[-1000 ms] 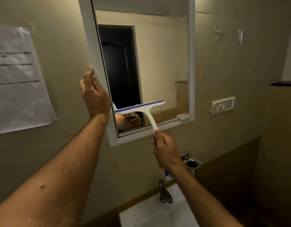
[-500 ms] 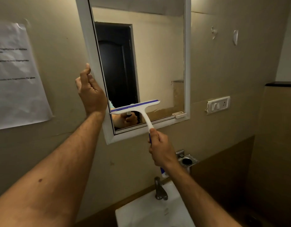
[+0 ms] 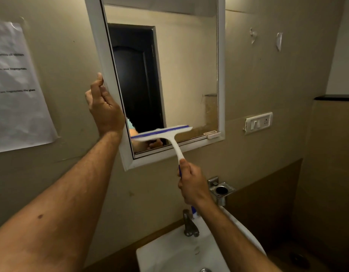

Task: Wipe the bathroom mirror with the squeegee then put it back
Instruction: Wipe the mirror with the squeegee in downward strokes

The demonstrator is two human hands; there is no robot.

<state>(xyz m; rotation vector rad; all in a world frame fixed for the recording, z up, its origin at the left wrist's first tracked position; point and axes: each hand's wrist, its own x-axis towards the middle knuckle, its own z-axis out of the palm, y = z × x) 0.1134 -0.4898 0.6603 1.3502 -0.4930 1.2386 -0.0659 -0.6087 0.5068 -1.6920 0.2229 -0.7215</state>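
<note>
Hanging on the wall at the far left is a sheet of paper (image 3: 18,91) with blurred lines of print. Next to it the left hand (image 3: 104,107) grips the left edge of the mirror (image 3: 187,75), thumb on the white frame's front, fingers curled behind it. Low on the glass, near the mirror's bottom edge, the squeegee (image 3: 163,134) lies with its blue-striped blade tilted, left end lower. Its white handle runs down past the frame's bottom edge into the right hand (image 3: 191,185), whose fingers are wrapped around it. Below stand a tap (image 3: 190,224) and a white sink (image 3: 169,256); a switch plate (image 3: 259,122) sits on the wall right of the mirror.
</note>
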